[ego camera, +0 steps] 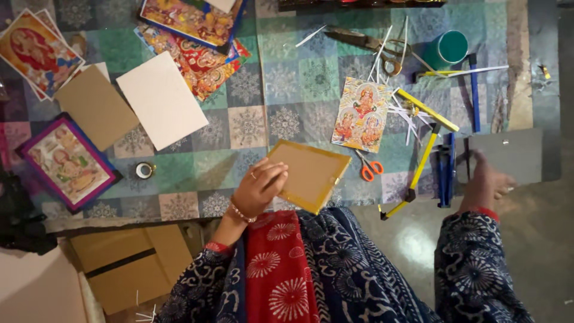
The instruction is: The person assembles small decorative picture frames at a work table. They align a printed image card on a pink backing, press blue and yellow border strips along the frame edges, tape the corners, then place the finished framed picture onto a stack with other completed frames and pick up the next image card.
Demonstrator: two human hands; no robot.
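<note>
- A patterned mat of green, grey and pink squares covers the floor across the upper and middle frame; everything lies on it.
- The person's dark blue printed clothing, with a red panel, fills the lower centre and lower right.
- A white board lies tilted in the upper left, with a brown card just to its left.
- A stack of colourful religious prints sits at the top, left of centre.
- A print in a purple frame lies at the left edge.
- The gold-edged brown board is at the centre, tilted, its left edge pinched in the left hand, fingers curled over the top.
- A small colourful print lies just above and right of that board.
- The right hand, blurred, hovers at the right with fingers loosely spread and nothing in it, just beside a grey sheet and the blue strips.
- Yellow strips run diagonally right of centre.
- A green cup lies at the upper right.
- Orange-handled scissors lie just right of the held board.
- A tape roll sits at the mid-left.
</note>
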